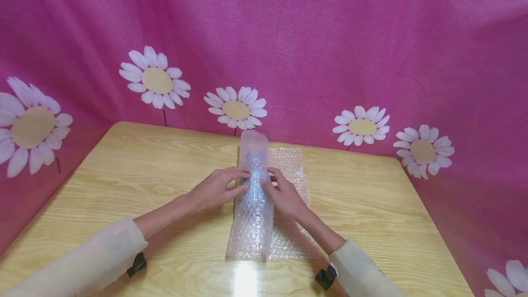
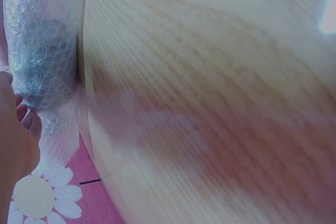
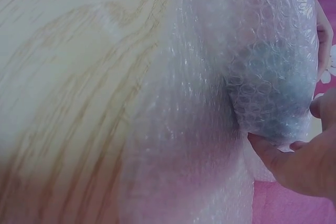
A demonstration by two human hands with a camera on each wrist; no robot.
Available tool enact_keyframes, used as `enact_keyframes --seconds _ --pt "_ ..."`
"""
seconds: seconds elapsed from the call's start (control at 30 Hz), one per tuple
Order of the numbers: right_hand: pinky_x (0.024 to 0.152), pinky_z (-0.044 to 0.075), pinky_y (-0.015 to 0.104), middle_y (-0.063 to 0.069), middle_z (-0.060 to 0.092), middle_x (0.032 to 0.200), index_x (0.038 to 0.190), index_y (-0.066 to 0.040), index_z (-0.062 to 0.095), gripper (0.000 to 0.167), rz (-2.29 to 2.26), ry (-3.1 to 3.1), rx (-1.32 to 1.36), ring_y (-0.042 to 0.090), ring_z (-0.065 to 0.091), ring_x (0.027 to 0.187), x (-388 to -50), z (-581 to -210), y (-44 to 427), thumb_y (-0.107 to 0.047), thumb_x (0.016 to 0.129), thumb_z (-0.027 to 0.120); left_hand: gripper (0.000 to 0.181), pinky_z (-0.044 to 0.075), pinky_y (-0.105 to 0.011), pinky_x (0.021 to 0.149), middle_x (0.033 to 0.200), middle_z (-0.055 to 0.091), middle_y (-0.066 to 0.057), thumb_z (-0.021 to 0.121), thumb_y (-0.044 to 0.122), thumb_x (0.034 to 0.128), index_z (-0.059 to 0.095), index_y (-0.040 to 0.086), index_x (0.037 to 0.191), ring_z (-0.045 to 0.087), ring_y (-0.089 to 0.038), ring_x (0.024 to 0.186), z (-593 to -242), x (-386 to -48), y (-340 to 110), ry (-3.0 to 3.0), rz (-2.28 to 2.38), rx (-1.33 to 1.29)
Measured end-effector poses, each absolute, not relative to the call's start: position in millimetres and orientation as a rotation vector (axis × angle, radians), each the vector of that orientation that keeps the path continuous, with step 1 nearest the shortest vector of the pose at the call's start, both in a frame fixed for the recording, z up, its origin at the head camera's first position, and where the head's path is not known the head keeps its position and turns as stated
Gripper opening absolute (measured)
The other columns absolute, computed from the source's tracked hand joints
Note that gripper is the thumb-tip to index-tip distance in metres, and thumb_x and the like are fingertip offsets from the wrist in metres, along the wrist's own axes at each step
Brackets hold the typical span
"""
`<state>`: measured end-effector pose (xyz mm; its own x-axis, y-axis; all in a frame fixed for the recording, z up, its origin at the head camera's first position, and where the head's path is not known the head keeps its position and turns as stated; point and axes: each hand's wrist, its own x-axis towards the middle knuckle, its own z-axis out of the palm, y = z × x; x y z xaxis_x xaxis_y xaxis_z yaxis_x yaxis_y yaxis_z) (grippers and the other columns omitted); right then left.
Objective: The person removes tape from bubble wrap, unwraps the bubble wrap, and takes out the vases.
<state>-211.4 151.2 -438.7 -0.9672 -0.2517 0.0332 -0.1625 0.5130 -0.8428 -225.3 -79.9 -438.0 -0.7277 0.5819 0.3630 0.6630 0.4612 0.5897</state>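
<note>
A long roll of bubble wrap lies on the table in the head view, pointing away from me. Inside shows a bluish, bottle-like shape, narrower toward its far end; the wrap blurs what it is. My left hand holds the roll's left side, thumb nearer me than the fingers. From the other side my right hand grips it, with its thumb on top. In the right wrist view the fingertips touch the wrap's edge. The left wrist view catches only part of my left hand beside the wrapped shape.
A flat stretch of bubble wrap extends from under the roll to the right. Everything lies on a wooden table. A pink cloth with white flowers hangs along the table's back and sides. Light glares on the near edge.
</note>
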Motion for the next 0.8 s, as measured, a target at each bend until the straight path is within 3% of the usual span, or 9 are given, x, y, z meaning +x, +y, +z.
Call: enact_keyframes --seconds 0.47,0.8 --pt "0.087 0.056 0.046 0.025 0.058 0.132 0.146 -0.007 0.045 0.048 -1.464 2.659 -0.418 0.039 0.065 0.108 -210.0 -432.3 142.7 -0.028 0.104 0.053 0.032 0.043 -0.04 0.107 0.135 0.062 -0.009 0.069 0.021 0.0952 0.069 0.004 0.123 0.054 -0.024 0.128 -441.0 -223.3 -88.7 -2.593 -1.1 -1.047" --pt "0.08 0.057 0.042 0.023 0.06 0.129 0.143 -0.004 0.05 0.043 -1.439 2.728 -0.546 0.031 0.069 0.096 -210.2 -431.0 138.0 -0.02 0.103 0.054 0.029 0.048 -0.041 0.102 0.134 0.062 -0.008 0.07 0.021 0.0955 0.069 0.009 0.122 0.057 -0.026 0.125 -449.3 -219.3 -105.5 -2.571 -1.178 -0.974"
